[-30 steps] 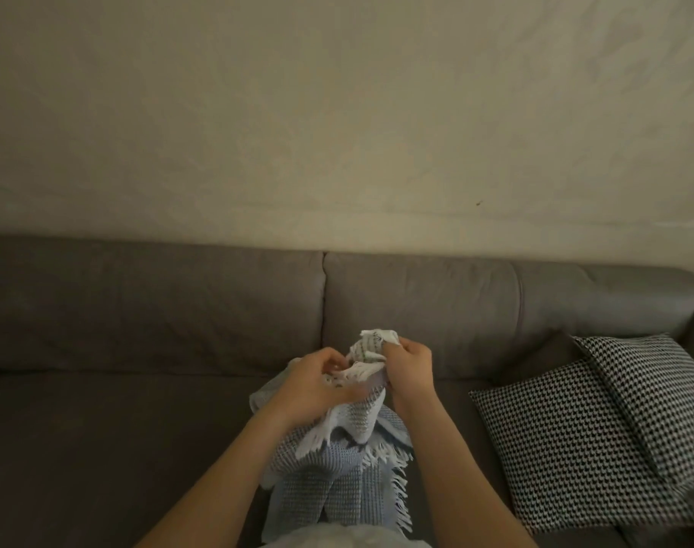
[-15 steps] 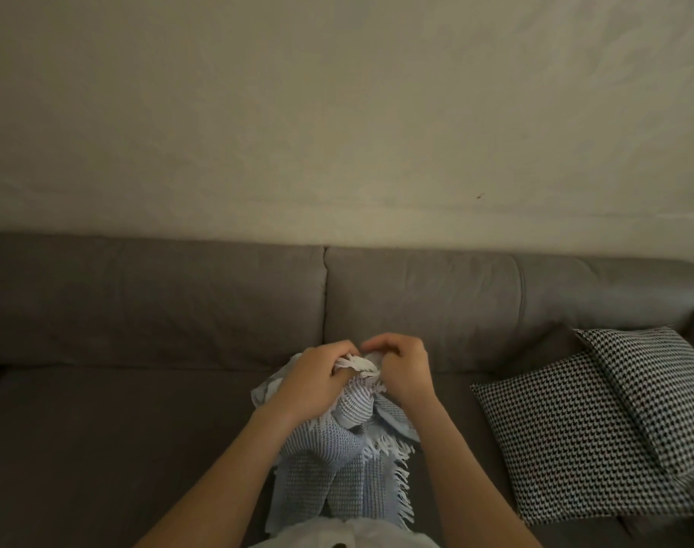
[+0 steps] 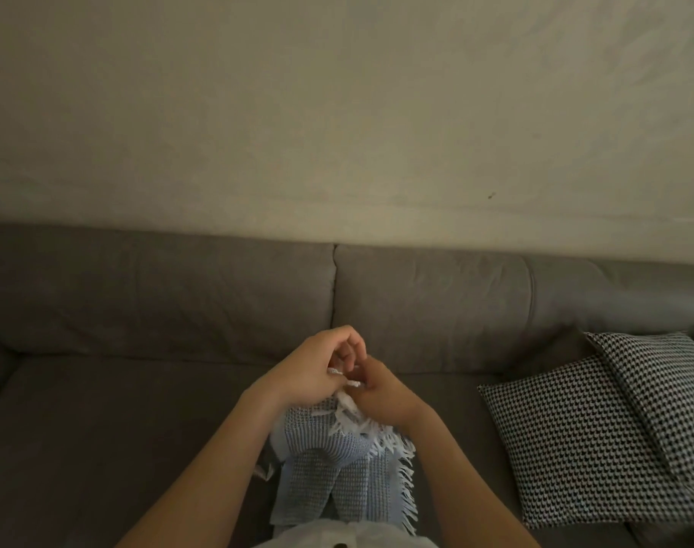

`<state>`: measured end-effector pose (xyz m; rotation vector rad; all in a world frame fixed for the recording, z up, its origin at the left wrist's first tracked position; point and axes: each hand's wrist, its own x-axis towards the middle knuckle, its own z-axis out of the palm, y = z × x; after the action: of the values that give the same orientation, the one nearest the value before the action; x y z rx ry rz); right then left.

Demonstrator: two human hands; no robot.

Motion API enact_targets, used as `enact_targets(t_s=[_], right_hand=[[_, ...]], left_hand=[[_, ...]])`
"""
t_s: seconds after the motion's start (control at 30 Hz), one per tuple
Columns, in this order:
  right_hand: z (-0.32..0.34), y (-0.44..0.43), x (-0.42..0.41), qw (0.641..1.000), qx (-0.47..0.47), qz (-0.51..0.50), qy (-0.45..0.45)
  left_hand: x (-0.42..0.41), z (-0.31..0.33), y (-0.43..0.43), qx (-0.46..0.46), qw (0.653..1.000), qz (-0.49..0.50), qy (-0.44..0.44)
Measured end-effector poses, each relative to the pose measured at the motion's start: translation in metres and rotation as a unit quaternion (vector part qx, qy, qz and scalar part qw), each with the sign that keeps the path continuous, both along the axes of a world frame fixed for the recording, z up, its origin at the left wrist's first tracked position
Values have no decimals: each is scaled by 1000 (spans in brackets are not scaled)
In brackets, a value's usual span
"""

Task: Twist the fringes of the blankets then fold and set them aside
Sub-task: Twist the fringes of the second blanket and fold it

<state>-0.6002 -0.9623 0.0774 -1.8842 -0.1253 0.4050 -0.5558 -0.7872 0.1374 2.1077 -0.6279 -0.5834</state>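
Note:
A blue and white woven blanket [image 3: 329, 464] with white fringes [image 3: 392, 444] hangs down between my forearms, over the grey sofa seat. My left hand [image 3: 313, 369] is held above it, fingers curled, and pinches a white fringe strand at the blanket's top edge. My right hand [image 3: 384, 393] sits close beside it on the right and pinches the same bunch of fringe. The fingertips of both hands meet over the strand. The blanket's upper edge is hidden under my hands.
The grey sofa [image 3: 139, 409] fills the lower half, with its backrest [image 3: 436, 302] against a plain wall. Two black and white houndstooth cushions [image 3: 598, 425] lean at the right end. A white garment [image 3: 349, 537] shows at the bottom edge.
Both hands have drawn closer together and lowered the bunched blanket edge; the raised white corner seen a second ago is now tucked under my fingers.

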Motion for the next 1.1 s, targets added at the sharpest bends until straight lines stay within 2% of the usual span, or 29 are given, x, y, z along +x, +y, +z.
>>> enact_targets(t_s=[0.13,0.27,0.43,0.6,0.67,0.73,0.8,0.9,1.1], right_hand=[[-11,3,2,989,-127,71,-12],[-9,10,7,986,-157,-19,-56],[4,11,11,979,-64,-183,-67],[15,7,18,966,33,-249,-61],[20,6,17,956,75,-278,-53],[21,4,14,942,112,-314,-45],[20,1,13,916,152,-370,-22],[15,-6,14,874,232,-426,37],[19,-3,16,894,244,-373,45]], left_hand=[[1,2,8,17,1000,7,-21],[-3,-9,9,44,997,37,-43],[-3,-36,20,139,985,91,-40],[-3,-37,27,138,979,148,15],[0,-37,31,166,966,200,-1],[2,-36,38,112,957,266,21],[1,-36,43,-22,940,327,92],[-4,-30,40,-126,921,325,172],[-9,-33,15,-196,926,278,162]])
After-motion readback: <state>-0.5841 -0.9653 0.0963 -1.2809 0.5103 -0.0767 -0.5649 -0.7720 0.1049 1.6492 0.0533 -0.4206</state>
